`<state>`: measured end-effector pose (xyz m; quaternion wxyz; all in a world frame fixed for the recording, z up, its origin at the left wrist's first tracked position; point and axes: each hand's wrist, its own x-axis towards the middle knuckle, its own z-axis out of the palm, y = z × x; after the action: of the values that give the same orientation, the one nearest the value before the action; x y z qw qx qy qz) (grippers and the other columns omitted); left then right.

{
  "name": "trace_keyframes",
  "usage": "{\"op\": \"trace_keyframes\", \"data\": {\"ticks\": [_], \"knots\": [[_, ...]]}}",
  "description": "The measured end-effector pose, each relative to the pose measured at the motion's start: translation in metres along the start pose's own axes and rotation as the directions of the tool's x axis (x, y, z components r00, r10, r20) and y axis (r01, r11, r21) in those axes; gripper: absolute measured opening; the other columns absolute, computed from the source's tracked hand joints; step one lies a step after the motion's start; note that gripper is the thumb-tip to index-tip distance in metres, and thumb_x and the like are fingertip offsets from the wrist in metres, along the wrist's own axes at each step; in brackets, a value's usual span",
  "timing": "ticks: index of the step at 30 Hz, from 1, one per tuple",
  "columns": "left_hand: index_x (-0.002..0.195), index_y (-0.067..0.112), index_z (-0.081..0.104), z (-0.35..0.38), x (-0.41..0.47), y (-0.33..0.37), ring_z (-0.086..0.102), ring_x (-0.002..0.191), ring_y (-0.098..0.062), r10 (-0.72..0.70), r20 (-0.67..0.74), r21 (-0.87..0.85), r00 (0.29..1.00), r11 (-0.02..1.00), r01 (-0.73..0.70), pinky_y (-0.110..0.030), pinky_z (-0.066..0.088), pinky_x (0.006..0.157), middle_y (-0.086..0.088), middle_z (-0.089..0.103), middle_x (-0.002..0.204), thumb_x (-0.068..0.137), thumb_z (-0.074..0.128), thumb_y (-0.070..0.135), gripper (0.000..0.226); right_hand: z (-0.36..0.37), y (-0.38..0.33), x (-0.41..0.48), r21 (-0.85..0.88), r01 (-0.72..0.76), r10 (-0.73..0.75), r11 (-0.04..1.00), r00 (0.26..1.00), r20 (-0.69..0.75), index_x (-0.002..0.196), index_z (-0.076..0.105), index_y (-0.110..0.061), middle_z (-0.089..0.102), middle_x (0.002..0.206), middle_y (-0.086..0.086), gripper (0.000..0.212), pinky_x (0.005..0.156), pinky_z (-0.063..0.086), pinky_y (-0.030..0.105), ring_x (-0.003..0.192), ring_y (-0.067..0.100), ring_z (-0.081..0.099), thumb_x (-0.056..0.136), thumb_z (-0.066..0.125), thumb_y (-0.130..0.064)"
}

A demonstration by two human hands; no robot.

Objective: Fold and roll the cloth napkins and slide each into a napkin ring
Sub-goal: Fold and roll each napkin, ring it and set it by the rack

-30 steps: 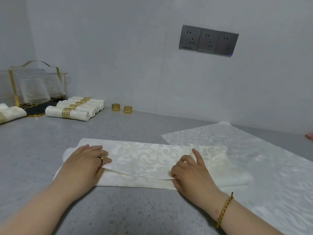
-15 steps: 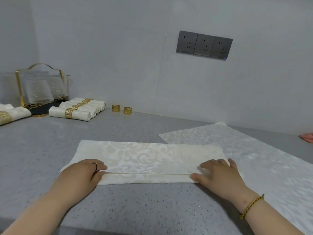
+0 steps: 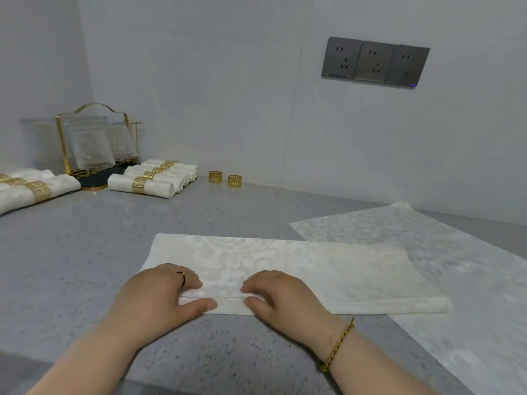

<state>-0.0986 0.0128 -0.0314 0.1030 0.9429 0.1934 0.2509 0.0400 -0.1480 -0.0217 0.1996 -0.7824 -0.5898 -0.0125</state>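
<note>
A cream damask napkin (image 3: 313, 266) lies folded into a long band on the grey counter (image 3: 85, 252), with a narrow strip turned up along its near edge. My left hand (image 3: 162, 295) and my right hand (image 3: 282, 295) sit close together at the left part of that near edge. Each pinches the folded edge, fingers on top and thumb at the front. Two loose gold napkin rings (image 3: 215, 177) (image 3: 235, 181) stand by the back wall.
Rolled napkins in gold rings (image 3: 154, 181) lie at the back left, with more (image 3: 37, 189) at the far left edge. A gold-framed glass holder (image 3: 94, 143) stands behind them. Another napkin (image 3: 427, 243) lies flat at the right. Wall sockets (image 3: 375, 62) are above.
My right hand has slid left along the near edge from the napkin's right end to beside my left hand. The napkin now lies flat and smooth.
</note>
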Motion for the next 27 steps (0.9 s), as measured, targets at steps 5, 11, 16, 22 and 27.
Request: {"op": "trace_keyframes", "data": {"ticks": [5, 11, 16, 22, 27], "knots": [[0.091, 0.039, 0.07, -0.004, 0.001, 0.006, 0.061, 0.09, 0.005, 0.08, 0.063, -0.002, 0.995, 0.997, -0.08, 0.004, 0.021, 0.057, 0.028, 0.063, 0.097, 0.046, -0.009, 0.095, 0.106, 0.004, 0.001, -0.005, 0.052, 0.013, -0.007, 0.999, 0.995, -0.096, 0.111, 0.065, -0.011, 0.063, 0.119, 0.002, 0.035, 0.093, 0.038, 0.024, 0.111, 0.018, 0.054, 0.087, 0.041, -0.021], [0.065, 0.039, 0.07, -0.003, 0.001, 0.005, 0.064, 0.061, 0.005, 0.168, 0.034, 0.14, 0.985, 0.975, -0.171, 0.006, 0.008, 0.053, 0.025, 0.067, 0.072, 0.081, 0.007, 0.076, 0.075, 0.001, -0.003, -0.007, 0.085, 0.019, -0.008, 0.996, 0.991, -0.131, 0.097, 0.069, -0.006, 0.067, 0.109, 0.007, 0.04, 0.093, 0.036, 0.023, 0.112, 0.021, 0.053, 0.077, 0.037, -0.02], [0.088, 0.033, 0.071, -0.006, 0.008, -0.001, 0.054, 0.096, 0.004, 0.035, 0.007, -0.107, 0.999, 0.994, -0.034, -0.004, 0.034, 0.072, 0.041, 0.058, 0.083, 0.057, 0.008, 0.091, 0.091, 0.002, 0.0, -0.009, 0.067, 0.032, -0.027, 0.997, 0.997, -0.065, 0.098, 0.068, -0.007, 0.063, 0.119, 0.002, 0.034, 0.092, 0.031, 0.017, 0.118, 0.018, 0.048, 0.08, 0.042, -0.019], [0.145, 0.026, 0.02, 0.0, 0.06, 0.015, 0.013, 0.141, -0.011, -0.082, 0.365, 0.17, 0.927, 0.985, 0.021, -0.03, 0.005, 0.115, 0.006, 0.014, 0.154, 0.095, 0.028, 0.05, 0.056, -0.004, -0.001, -0.006, 0.075, 0.029, -0.024, 0.997, 0.997, -0.068, 0.099, 0.068, -0.013, 0.063, 0.117, -0.004, 0.021, 0.092, 0.038, 0.023, 0.111, 0.013, 0.051, 0.087, 0.052, -0.02], [0.147, 0.024, 0.006, 0.035, 0.08, 0.037, 0.001, 0.143, -0.015, -0.129, 0.425, 0.155, 0.896, 0.986, 0.069, -0.036, 0.0, 0.115, 0.0, 0.003, 0.156, 0.096, 0.023, 0.05, 0.06, -0.003, 0.003, -0.007, 0.12, 0.041, -0.033, 0.992, 0.997, -0.072, 0.1, 0.068, -0.014, 0.062, 0.118, -0.005, 0.021, 0.091, 0.032, 0.015, 0.113, 0.011, 0.049, 0.085, 0.058, -0.027]]}}
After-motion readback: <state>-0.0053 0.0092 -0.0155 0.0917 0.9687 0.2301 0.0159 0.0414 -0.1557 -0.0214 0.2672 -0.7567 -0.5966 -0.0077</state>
